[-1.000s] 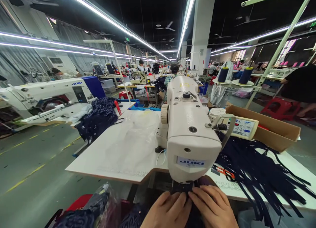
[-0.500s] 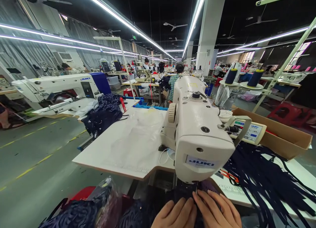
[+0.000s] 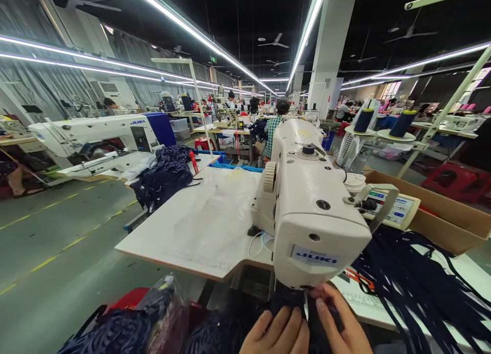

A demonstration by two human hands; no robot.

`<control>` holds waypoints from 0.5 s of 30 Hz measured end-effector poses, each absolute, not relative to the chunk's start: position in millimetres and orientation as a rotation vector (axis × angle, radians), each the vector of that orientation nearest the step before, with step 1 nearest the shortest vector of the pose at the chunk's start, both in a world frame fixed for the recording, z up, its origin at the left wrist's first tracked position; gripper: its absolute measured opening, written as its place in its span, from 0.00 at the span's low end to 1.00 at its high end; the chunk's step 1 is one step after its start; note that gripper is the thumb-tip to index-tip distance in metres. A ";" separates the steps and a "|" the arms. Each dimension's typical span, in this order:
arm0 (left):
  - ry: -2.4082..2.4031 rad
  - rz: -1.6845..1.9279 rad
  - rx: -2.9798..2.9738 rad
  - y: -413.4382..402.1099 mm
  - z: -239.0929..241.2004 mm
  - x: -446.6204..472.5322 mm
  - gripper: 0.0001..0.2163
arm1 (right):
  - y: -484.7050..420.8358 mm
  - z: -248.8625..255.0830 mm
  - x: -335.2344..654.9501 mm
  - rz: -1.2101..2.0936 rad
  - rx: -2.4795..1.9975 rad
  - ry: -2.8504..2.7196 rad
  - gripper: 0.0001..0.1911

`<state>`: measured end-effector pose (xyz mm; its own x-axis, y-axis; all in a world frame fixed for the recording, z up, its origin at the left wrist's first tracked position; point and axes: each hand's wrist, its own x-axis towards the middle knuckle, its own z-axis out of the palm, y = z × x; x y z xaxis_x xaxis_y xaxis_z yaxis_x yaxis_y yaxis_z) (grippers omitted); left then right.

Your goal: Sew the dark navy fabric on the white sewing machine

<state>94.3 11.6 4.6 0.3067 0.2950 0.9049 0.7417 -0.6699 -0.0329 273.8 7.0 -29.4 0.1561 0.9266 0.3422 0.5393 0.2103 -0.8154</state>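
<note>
Far left: a second sewing machine (image 3: 95, 139) on a neighbouring bench, w/ a heap of navy lace (image 3: 164, 175) just beside it. Bottom left, a clear bag of dark lace pieces (image 3: 130, 328).

Centre: the white table (image 3: 184, 236) carries a sheet of clear plastic (image 3: 215, 211) and the cream sewing machine (image 3: 310, 211).

Under the machine head sits the dark fabric piece (image 3: 291, 300), partly hidden. The left hand (image 3: 278, 333) lies on it, fingers together and flat, pressing down. The right hand (image 3: 339, 323) is next to it, fingertips pinched on the cloth's edge right by the needle area.

Fabric looks soft, thin, light, prob. stretchy and prone to bunching; best held flat near the edges, both sides of the seam line, not tugged.

Right: control panel (image 3: 395, 211), cardboard box (image 3: 441, 211), navy strips (image 3: 414, 282) spread over the table.
</note>
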 end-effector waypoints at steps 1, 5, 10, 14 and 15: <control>-0.927 -1.344 -2.136 12.4 5.9 94.2 0.19 | 13.2 -26.8 275.1 0.655 -1.482 -1.443 0.16; -0.886 -1.165 -2.247 12.4 11.7 88.0 0.18 | 35.5 -8.7 271.4 0.841 -1.441 -1.398 0.22; -0.851 -1.024 -2.271 12.6 11.1 81.0 0.15 | 50.4 9.9 260.6 0.810 -1.421 -1.390 0.16; -0.855 -0.981 -2.240 15.8 10.6 82.6 0.17 | 55.4 9.8 256.7 0.788 -1.452 -1.404 0.13; -0.858 -0.974 -2.231 16.6 10.8 83.2 0.17 | 56.4 8.0 256.0 0.775 -1.461 -1.405 0.13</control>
